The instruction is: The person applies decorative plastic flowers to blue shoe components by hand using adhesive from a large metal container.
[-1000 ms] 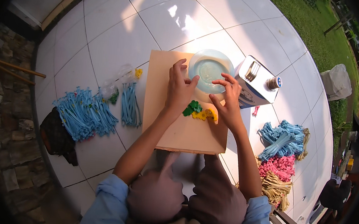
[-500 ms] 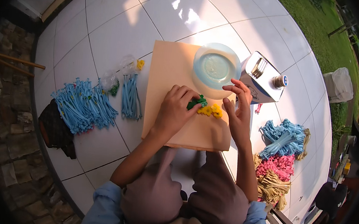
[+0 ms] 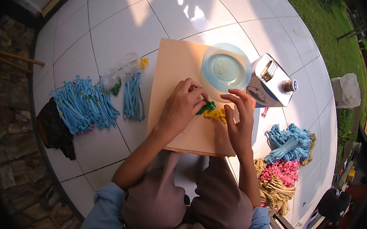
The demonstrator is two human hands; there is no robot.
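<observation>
My left hand (image 3: 181,107) is over the board (image 3: 174,62), fingers curled and thumb against them, right beside a small pile of green leaf-like pieces (image 3: 209,105). Whatever may be in its fingertips is too small to make out. Yellow flower-shaped pieces (image 3: 213,114) lie just to the right of the green ones. Over the board's right edge, my right hand (image 3: 242,117) is open, its fingers and thumb apart with nothing visible between them. A pale blue translucent dish (image 3: 226,70) stands beyond the hands, at the board's far right corner.
A metal can with a screw cap (image 3: 273,83) stands right of the dish. Bundled light blue strips (image 3: 289,142), pink strips (image 3: 280,171) and tan strips (image 3: 275,193) lie at right. Blue stems (image 3: 83,106), more blue stems (image 3: 134,97) and a clear plastic bag (image 3: 111,79) are at left.
My left hand has shifted slightly up and right by the green pieces. My right hand has moved a little left and down, nearer the yellow pieces, still open. The view has also shifted slightly.
</observation>
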